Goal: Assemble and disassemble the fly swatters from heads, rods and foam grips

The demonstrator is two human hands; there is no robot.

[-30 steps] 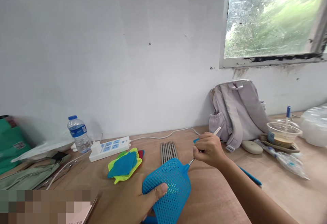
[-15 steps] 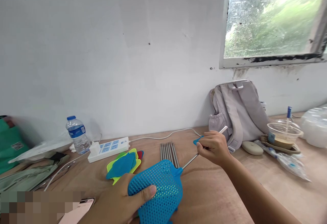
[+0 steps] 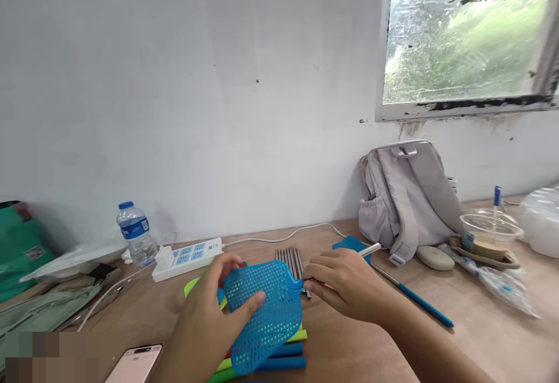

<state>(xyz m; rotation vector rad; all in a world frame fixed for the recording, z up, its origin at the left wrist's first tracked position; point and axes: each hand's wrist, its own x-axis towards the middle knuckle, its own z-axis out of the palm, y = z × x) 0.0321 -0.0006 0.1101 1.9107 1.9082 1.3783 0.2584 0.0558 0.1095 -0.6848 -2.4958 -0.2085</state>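
My left hand (image 3: pixel 213 313) is closed on the perforated blue fly swatter head (image 3: pixel 266 307), thumb on top. At its neck, my right hand (image 3: pixel 336 281) pinches the metal rod (image 3: pixel 370 249), whose end sticks out past the fingers. Under and in front of the swatter head lie handle tubes, among them a blue tube (image 3: pixel 283 363) and a yellow-green tube (image 3: pixel 301 335). Several metal rods (image 3: pixel 293 259) lie side by side just behind. More swatter heads (image 3: pixel 191 287) are stacked behind my left hand, mostly hidden. A whole blue fly swatter (image 3: pixel 425 304) rests beyond my right forearm.
At the back left are a water bottle (image 3: pixel 134 231) and a white power strip (image 3: pixel 192 259) with its cable. A phone (image 3: pixel 135 365) lies at front left. On the right stand a grey backpack (image 3: pixel 414 197), an oval case (image 3: pixel 435 258) and a plastic cup (image 3: pixel 489 234).
My right hand has slid down the rod to the swatter head's neck. The head has shifted slightly, showing the tubes beneath, and the fly swatter behind my right arm has come into view.
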